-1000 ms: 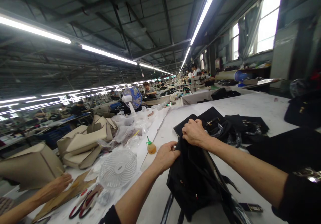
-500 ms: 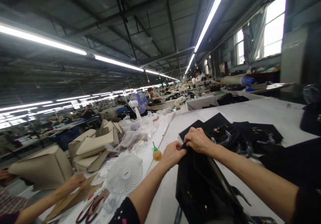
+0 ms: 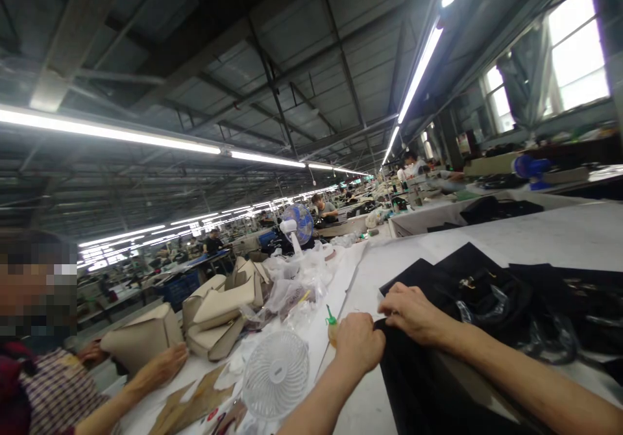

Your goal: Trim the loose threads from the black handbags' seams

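A black bag (image 3: 413, 383) hangs upright over the white table in front of me. My left hand (image 3: 361, 341) is closed in a fist-like pinch on the bag's top left corner. Beside it, the curled fingers of my right hand (image 3: 413, 311) grip the upper edge. The fingertips of both hands are partly hidden. Just behind my left hand stands a small oil bottle (image 3: 331, 328) with a green spout, partly covered. More black bags (image 3: 479, 285) with gold-coloured metal fittings and clear plastic wrap lie behind my right hand and forearm.
A white fan (image 3: 276, 375) lies left of my left forearm. Crumpled clear plastic (image 3: 296, 279) and beige bags (image 3: 224, 305) are piled farther left. At the far left a co-worker's hand (image 3: 163, 363) is by a beige bag. A blue fan (image 3: 298, 224) stands behind the plastic.
My view has swung left, so the surroundings sit farther right. The bag's top edge is now lower and flatter, with my hands slightly farther apart. More of the co-worker shows.
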`<state>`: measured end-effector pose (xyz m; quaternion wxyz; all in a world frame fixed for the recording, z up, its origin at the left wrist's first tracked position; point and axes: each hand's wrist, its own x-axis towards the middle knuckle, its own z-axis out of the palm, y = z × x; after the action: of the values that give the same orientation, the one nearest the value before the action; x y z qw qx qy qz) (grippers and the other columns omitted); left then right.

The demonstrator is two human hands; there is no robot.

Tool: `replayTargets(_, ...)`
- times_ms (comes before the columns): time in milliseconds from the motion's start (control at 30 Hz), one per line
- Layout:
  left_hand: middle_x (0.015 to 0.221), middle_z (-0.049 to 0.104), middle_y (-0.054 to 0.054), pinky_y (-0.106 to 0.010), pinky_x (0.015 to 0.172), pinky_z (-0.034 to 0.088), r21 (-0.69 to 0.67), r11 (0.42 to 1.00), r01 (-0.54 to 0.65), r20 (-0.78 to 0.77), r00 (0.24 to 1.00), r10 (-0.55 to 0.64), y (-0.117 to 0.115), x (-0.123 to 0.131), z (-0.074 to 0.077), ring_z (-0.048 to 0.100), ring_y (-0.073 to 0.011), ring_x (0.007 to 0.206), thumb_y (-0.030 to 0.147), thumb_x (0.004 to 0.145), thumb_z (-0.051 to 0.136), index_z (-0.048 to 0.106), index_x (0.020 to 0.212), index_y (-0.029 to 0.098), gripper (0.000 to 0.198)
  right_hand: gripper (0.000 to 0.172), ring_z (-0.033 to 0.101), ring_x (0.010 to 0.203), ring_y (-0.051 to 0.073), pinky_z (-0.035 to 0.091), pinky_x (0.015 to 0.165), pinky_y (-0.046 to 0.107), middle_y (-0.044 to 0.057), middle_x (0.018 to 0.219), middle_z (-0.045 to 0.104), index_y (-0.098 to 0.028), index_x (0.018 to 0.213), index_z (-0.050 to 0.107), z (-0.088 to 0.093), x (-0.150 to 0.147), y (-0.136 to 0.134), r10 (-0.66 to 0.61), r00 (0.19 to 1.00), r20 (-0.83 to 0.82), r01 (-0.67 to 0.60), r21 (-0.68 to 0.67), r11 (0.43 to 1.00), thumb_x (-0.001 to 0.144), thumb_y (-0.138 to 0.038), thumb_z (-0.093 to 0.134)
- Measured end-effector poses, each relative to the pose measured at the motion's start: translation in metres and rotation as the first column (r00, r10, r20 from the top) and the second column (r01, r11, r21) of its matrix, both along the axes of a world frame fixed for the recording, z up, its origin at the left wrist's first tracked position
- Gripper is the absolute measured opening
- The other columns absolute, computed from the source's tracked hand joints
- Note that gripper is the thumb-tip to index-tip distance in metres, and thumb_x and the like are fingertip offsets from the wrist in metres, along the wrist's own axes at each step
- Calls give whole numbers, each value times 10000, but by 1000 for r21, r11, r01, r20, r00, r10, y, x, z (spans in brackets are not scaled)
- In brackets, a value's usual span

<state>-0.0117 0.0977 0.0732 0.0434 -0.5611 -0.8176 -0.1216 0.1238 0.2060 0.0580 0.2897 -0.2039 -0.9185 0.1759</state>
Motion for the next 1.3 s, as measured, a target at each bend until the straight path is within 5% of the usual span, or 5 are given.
replayTargets(167,920,733,-139,-389,789,464,-52,998,-34,18,999,35,5,-8,-9,673,-305,945,277,772,455,679,840,166,259,599,526,1217,288,401,1052,446,146,1397,523,-170,1398,477,-7,36,3,-175,980,-91,156,-185,970,867,-441,528)
replayTargets(433,1273,546,-130,-396,883,471,-2,988,153,39,987,-153,8,-3,0,564,-286,1110,245,709,614,467,1208,184,523,652,612,1149,347,550,914,462,79,1387,555,-364,1376,500,-17,133,-79,-447,863,-236,311,-448,838,810,-688,511)
replayTargets(567,1322,446,-79,-416,1029,396,-21,727,686,-64,725,-686,3,13,14,422,-269,1237,78,610,659,534,1107,230,535,762,550,1230,395,513,996,539,69,1484,459,-388,1425,442,-51,152,-114,-451,851,-270,370,-300,879,730,-576,691)
replayTargets(700,1296,448,-51,-433,1057,361,-73,524,848,-26,524,-851,4,23,16,393,-271,1254,106,651,752,664,929,243,322,714,480,1311,369,431,1096,545,68,1493,434,-361,1423,432,-71,156,-122,-473,850,-231,395,-314,863,767,-478,691)
replayTargets(1300,1078,652,-5,-256,875,463,154,643,750,155,624,-766,57,33,-10,615,-153,966,195,840,675,679,776,202,65,375,658,1041,265,498,947,406,77,1084,713,-211,1045,617,-77,163,-66,-609,734,-302,253,-710,657,782,-464,699)
